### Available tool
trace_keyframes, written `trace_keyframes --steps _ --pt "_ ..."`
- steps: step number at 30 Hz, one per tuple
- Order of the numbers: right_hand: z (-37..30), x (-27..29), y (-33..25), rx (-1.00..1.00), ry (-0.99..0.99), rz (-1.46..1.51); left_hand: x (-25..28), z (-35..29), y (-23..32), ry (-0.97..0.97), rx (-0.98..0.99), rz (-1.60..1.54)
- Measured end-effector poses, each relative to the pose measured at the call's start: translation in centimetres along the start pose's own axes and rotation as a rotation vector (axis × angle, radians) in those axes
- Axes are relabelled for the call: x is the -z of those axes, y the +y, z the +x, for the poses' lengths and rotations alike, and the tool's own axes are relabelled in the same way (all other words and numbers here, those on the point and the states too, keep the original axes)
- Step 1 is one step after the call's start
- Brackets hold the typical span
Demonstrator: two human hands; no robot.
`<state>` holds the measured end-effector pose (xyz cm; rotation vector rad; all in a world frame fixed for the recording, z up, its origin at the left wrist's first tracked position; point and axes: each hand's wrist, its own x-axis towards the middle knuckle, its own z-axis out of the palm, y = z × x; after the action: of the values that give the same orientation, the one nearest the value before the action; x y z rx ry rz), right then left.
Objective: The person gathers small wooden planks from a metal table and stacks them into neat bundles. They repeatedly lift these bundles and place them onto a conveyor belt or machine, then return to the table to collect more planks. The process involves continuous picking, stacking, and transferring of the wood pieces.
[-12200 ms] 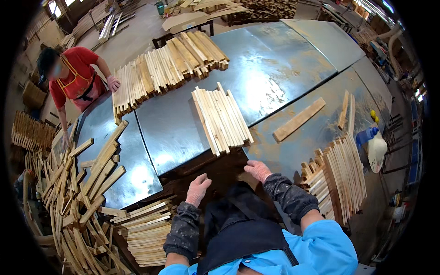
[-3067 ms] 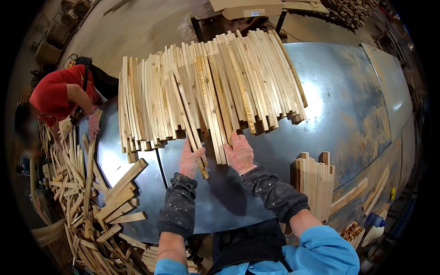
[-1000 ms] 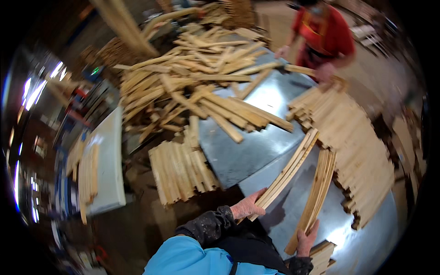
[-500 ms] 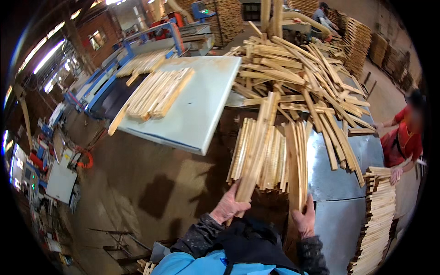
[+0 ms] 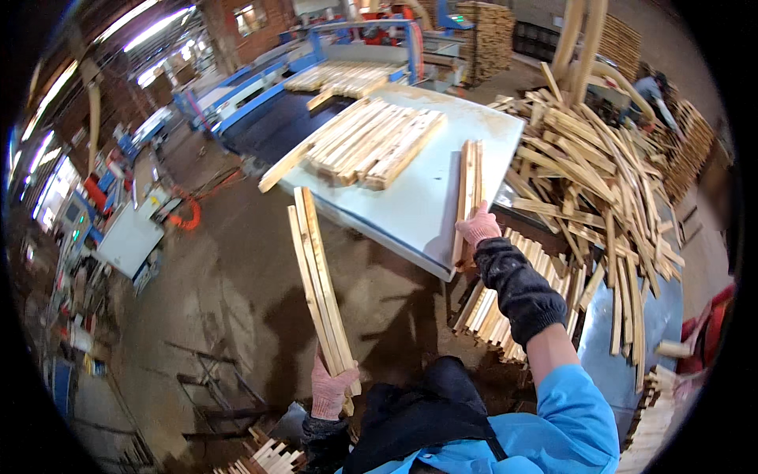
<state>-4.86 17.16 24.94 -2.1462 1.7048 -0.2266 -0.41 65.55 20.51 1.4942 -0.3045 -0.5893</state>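
Observation:
My left hand [image 5: 332, 385], in a pinkish work glove, is closed round the lower end of a few pale wooden slats [image 5: 320, 288], held tilted over the floor. Out at the right part of the pale blue-white tabletop [image 5: 371, 207], my right hand [image 5: 478, 226] grips a second small bundle of wooden slats [image 5: 469, 178]. Whether that bundle rests on the top I cannot tell. A row of slats [image 5: 383, 142] lies side by side on the same table, left of my right hand. Below my right forearm is a stack of slats [image 5: 493, 312], partly hidden by the arm.
A large loose heap of slats [image 5: 592, 158] covers the metal table [image 5: 600, 340] at right. Beyond the tabletop stands a blue-framed machine [image 5: 359, 28] with more slats [image 5: 339, 77]. A co-worker in red [image 5: 714, 328] is at the right edge. More slats [image 5: 260, 457] lie low at left.
My view has turned left. My left hand has swung left with its slats, apart from the right. My right hand has reached forward to the tabletop with its bundle.

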Motion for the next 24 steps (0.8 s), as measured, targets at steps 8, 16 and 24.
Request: trace_keyframes --steps 8,16,24 --pt "9.8 -8.5 -10.5 0.214 -0.038 0.173 3.5 5.3 -2.3 0.292 0.014 0.072" --pt "18.3 -14.3 -17.2 0.360 0.019 0.239 3.1 11.9 -4.4 0.368 -0.074 -0.248" --pt "6.1 -12.7 -10.1 0.482 -0.310 1.023 2.5 9.2 -4.5 0.628 0.141 -0.192"
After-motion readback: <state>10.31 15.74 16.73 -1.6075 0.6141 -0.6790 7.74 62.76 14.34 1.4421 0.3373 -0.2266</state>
